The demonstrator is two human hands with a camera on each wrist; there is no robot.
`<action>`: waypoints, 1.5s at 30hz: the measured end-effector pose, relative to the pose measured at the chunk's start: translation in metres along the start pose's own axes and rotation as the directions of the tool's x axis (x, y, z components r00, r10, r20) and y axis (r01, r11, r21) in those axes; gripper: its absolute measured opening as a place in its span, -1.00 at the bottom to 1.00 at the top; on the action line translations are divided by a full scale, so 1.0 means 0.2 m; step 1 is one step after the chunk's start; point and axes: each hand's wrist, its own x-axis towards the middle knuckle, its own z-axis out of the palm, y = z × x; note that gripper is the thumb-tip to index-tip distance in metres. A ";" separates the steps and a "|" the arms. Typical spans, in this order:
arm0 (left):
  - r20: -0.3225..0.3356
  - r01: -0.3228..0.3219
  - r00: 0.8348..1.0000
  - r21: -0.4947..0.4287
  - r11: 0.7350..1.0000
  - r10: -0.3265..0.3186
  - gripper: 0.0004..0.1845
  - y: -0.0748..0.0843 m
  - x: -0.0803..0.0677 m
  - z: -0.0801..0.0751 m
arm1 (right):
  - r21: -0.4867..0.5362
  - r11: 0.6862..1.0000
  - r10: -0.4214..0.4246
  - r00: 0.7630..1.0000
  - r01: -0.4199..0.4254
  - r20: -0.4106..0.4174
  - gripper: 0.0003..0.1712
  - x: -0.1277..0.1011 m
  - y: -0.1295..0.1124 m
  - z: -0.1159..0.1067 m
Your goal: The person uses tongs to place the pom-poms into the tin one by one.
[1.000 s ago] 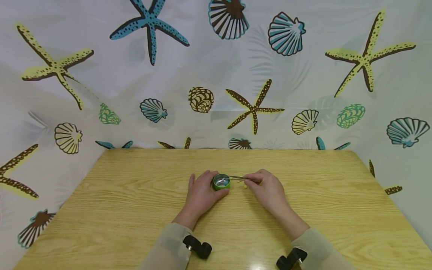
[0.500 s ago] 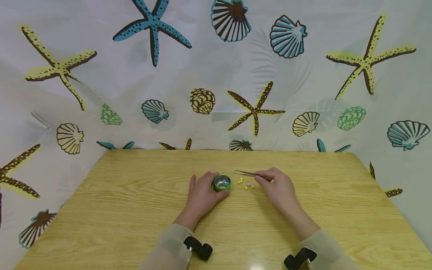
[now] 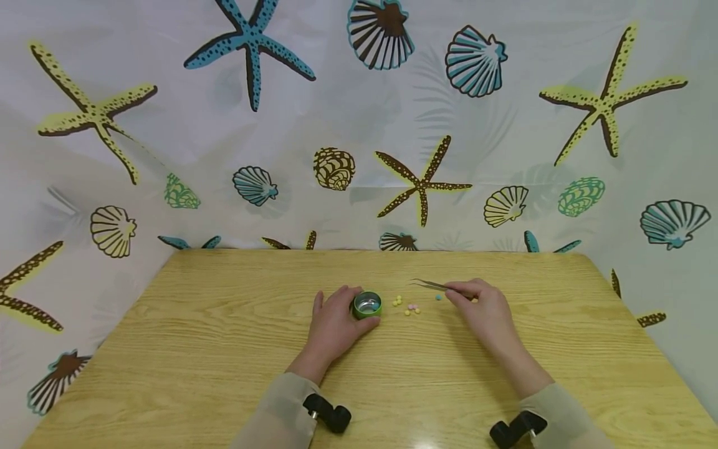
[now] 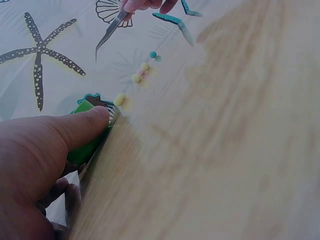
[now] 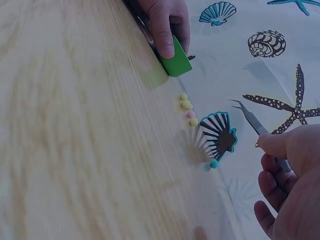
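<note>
Your left hand (image 3: 335, 324) reaches from a beige sleeve (image 3: 278, 411), with a black bracket (image 3: 328, 413) at the wrist, and curves partway round a small green cup (image 3: 366, 316), thumb on its near side and fingers on the far left. Your right hand (image 3: 488, 312) is closed to a pinch, thumb and index finger gripping metal tweezers (image 3: 432, 285). The cup stands upright on the wood-grain counter (image 3: 224, 355), and you can see its silvery interior; a bluish patch inside is too small to identify.

Just right of the cup lie little balls: nearest you, two yellow balls (image 3: 407, 313) with pink (image 3: 412, 307) between and behind them, then a yellow pair (image 3: 397, 301) closer to the cup. Farther right, a blue ball (image 3: 438, 298) sits apart, near your tweezers. Their bent tips point left, slightly parted, beyond the balls.

Past the counter's back edge, your backdrop cloth (image 3: 291, 131) carries markings of printed starfish (image 3: 422, 185) and shells (image 3: 477, 60) in yellow, brown and blue.
</note>
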 end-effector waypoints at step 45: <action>0.000 -0.001 1.000 -0.009 1.000 0.001 -0.28 0.02 0.00 0.00 | -0.008 0.994 0.105 0.991 -0.105 0.078 -0.64 0.04 0.28 -0.16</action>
